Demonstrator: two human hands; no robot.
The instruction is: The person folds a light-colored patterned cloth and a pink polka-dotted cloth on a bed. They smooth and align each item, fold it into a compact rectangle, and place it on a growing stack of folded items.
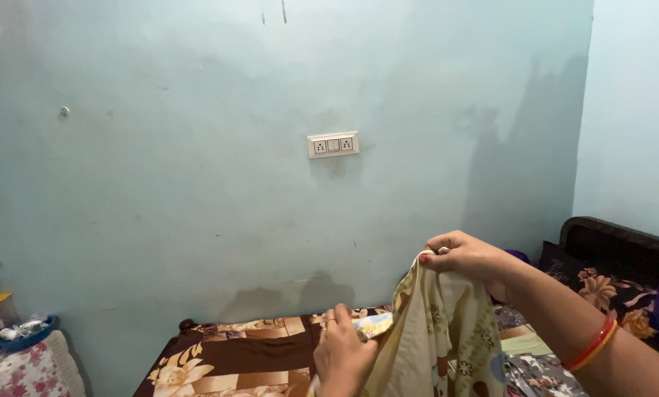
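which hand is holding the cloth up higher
The right hand, the one with the bangles, pinches the cream printed cloth at its top; the left hand grips lower.

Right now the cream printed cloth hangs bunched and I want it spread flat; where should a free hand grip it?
Probably the top hem of the cream printed cloth, beside the right hand pinching its raised corner. Come from the left: the left hand holds it lower, so the folds hang between them.

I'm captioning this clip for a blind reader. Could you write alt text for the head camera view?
Two hands hold up a cream printed cloth over a bed: the right hand pinches its top edge, the left hand grips it lower down. Below is a brown floral bedspread; behind, a pale blue wall with a white socket panel.
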